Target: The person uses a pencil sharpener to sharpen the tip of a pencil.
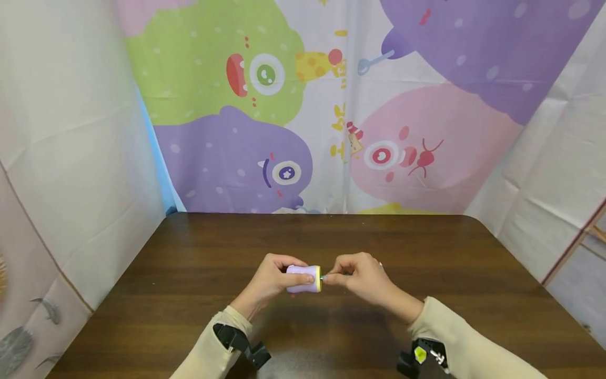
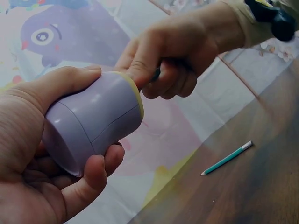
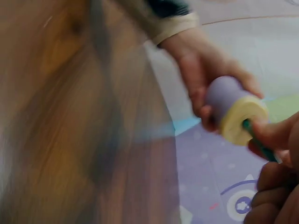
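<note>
My left hand (image 1: 274, 279) grips a lilac pencil sharpener (image 1: 300, 278), its thumb lying along the barrel. The sharpener's yellow end (image 3: 243, 121) faces my right hand (image 1: 364, 276). In the right wrist view, a green pencil (image 3: 258, 141) has one end in the hole of that yellow face. My right thumb and index finger pinch the pencil close to the hole, and the other fingers are curled. The fingers hide much of the pencil in the head view. Both hands hold these things above the table.
The dark wooden table (image 1: 189, 295) runs back to a cartoon-printed curtain (image 1: 326, 173). In the left wrist view, a teal pencil (image 2: 226, 158) lies on the wood. White cloth walls (image 1: 90, 158) stand at both sides.
</note>
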`<state>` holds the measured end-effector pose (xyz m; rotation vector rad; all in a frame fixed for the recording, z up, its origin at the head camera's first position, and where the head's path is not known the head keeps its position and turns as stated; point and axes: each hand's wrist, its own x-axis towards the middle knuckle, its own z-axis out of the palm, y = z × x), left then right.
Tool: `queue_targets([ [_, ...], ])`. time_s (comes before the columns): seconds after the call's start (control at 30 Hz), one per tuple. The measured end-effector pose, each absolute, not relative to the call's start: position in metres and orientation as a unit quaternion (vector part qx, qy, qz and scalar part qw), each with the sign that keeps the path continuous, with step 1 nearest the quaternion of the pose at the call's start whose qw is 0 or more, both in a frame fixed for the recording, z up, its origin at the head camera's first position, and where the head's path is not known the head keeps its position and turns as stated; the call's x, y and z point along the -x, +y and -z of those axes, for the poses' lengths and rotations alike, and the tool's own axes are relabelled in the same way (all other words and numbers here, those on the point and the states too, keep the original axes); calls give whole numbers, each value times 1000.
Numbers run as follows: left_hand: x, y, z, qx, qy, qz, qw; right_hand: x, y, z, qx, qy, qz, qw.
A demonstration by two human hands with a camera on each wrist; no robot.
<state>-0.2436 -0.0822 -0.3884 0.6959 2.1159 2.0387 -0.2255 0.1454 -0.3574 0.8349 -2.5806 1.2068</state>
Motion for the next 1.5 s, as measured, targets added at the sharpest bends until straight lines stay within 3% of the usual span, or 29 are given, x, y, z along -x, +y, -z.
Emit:
queue_targets([
  [0.27,245,-84,386,-239,719,-652,28,237,145,342,-101,-791,-558,-228],
  [0.37,246,-85,388,-259,727,-636,25,235,148,346,-44,-751,-584,-305],
  [0.47,247,-84,390,-264,727,-633,39,232,152,349,-51,-737,-588,-329],
  [0.7,247,-84,388,-235,726,-644,50,234,171,337,-154,-746,-561,-324],
  [0.77,247,-84,388,-225,720,-653,56,234,177,334,-221,-772,-525,-281],
  [0.83,247,-85,387,-214,712,-666,62,232,181,333,-311,-808,-464,-188],
  [0.93,247,-86,386,-204,694,-687,67,228,182,341,-453,-837,-305,36],
  [1.03,246,-87,385,-209,681,-698,72,229,178,352,-537,-789,-137,264],
  [1.1,245,-87,384,-220,676,-700,74,234,176,358,-565,-727,-54,386],
  [1.17,244,-86,383,-230,674,-698,74,240,173,362,-577,-666,-4,473],
  [1.33,242,-80,385,-223,677,-697,78,250,165,362,-575,-563,9,594],
  [1.43,241,-78,388,-209,676,-702,83,250,157,367,-556,-568,-46,605],
  [1.5,240,-77,388,-203,676,-704,83,247,152,374,-536,-600,-104,585],
])
